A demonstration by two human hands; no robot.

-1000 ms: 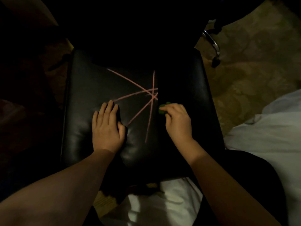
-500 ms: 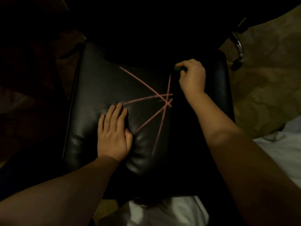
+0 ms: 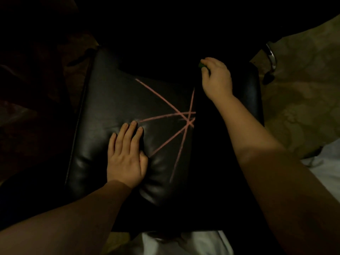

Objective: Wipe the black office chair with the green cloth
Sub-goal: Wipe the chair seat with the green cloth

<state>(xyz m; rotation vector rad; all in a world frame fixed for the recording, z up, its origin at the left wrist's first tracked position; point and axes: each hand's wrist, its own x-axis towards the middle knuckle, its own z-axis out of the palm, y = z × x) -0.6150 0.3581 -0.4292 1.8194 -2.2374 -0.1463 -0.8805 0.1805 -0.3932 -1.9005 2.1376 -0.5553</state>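
The black leather seat of the office chair (image 3: 103, 100) fills the middle of the head view. Pink chalk-like lines (image 3: 165, 102) cross on its left half. My left hand (image 3: 127, 155) lies flat on the seat, fingers straight, pressing the cushion beside the lines. My right hand (image 3: 217, 80) is at the far right of the seat near the backrest, fingers curled around the green cloth (image 3: 201, 65). Only a small green corner of the cloth shows beyond the fingertips. The right half of the seat lies in deep shadow.
A chrome chair leg with a caster (image 3: 270, 61) stands at the upper right on patterned beige carpet (image 3: 298, 85). White fabric (image 3: 327, 173) lies at the right edge and below the seat front. The backrest area above is too dark to make out.
My right hand with the green cloth moved from the middle of the seat, beside the crossing lines, up to the far right rear. My left hand stayed pressed on the seat.
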